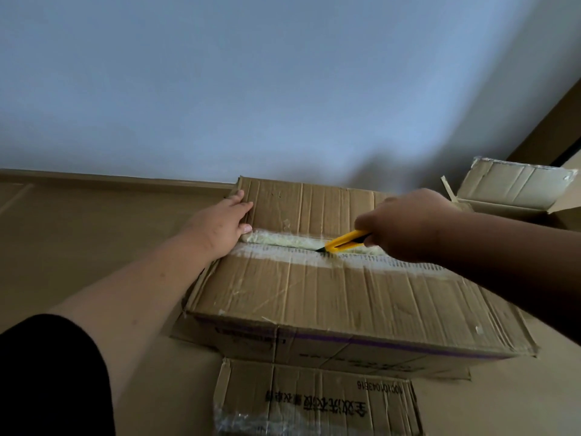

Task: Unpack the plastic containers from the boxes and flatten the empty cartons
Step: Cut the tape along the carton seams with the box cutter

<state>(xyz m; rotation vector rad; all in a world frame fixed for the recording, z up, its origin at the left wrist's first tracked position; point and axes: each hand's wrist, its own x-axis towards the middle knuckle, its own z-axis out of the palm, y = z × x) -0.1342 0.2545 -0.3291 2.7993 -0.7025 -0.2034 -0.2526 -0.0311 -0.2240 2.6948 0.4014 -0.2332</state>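
A large brown carton (345, 291) lies closed on the floor, a strip of clear tape (283, 243) running along its top seam. My right hand (405, 225) grips a yellow utility knife (344, 241), whose blade tip sits in the taped seam near the middle. My left hand (224, 226) rests flat on the carton's far left corner, fingers straight, thumb beside the seam. No plastic containers show.
A flattened carton (317, 401) with printed lettering lies under and in front of the box. Another opened carton (515, 190) stands at the right, by a brown door frame (553, 127). A pale wall (283, 89) rises just behind; tan floor (94, 231) stretches left.
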